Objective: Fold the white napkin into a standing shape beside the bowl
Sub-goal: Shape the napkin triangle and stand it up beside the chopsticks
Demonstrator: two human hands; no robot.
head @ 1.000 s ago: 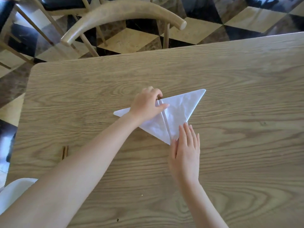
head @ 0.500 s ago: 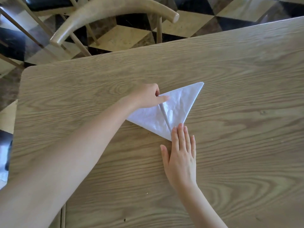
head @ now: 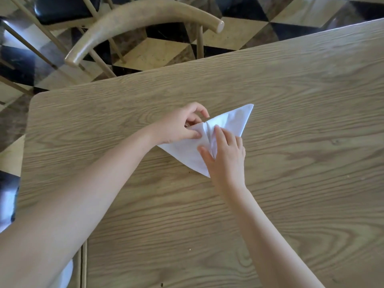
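Note:
The white napkin (head: 232, 119) lies on the wooden table (head: 291, 100), folded into a flat triangle with a raised crease down its middle. My left hand (head: 180, 124) pinches the napkin's left flap at the top of that crease, between thumb and fingers. Flat on the napkin's lower part, my right hand (head: 225, 154) has its fingers spread beside the crease and covers the near point. The napkin's far right corner sticks out free. No bowl is in view.
A wooden chair (head: 145, 19) with a curved backrest stands past the table's far left edge, over a black and beige checkered floor. A white object (head: 66, 273) shows under my left forearm at the near left.
My right hand has slid forward from the near tip onto the napkin's middle. My left hand has gone from pressing flat to pinching the left flap at the crease.

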